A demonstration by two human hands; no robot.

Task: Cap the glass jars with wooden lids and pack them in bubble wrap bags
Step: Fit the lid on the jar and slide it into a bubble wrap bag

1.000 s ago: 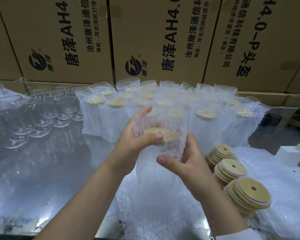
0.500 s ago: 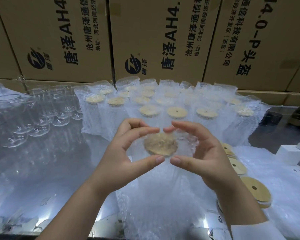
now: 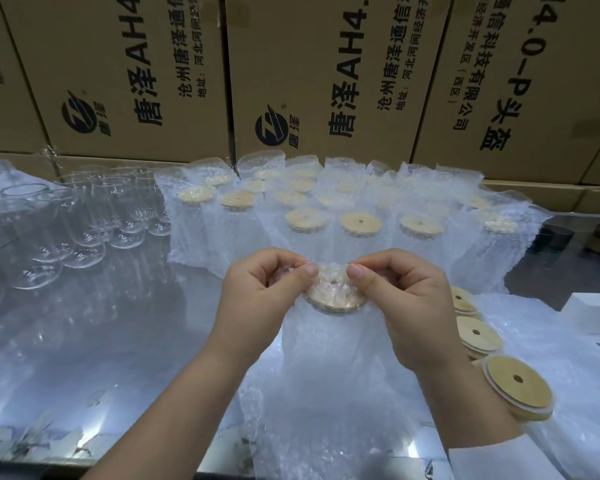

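Note:
A capped glass jar stands inside a bubble wrap bag [image 3: 329, 348] at the table's centre, its wooden lid [image 3: 335, 299] showing through the plastic. My left hand [image 3: 260, 299] and my right hand [image 3: 402, 303] pinch the bag's top edge from either side and fold it down over the lid. Behind them stand several bagged capped jars [image 3: 357, 220] in rows. Loose wooden lids [image 3: 516, 386] lie stacked at the right, partly hidden by my right forearm. Bare glass jars [image 3: 84, 220] stand at the left.
Large cardboard boxes [image 3: 326, 74] wall off the back of the table. A pile of flat bubble wrap bags [image 3: 326, 427] lies under the jar toward the front edge. A white box [image 3: 589, 313] sits at the far right. The reflective table surface [image 3: 101, 341] shows at the left.
The bagged jar has come down from its raised position to stand on the bag pile. Both hands shifted from cupping its top to pinching the bag's rim over the lid.

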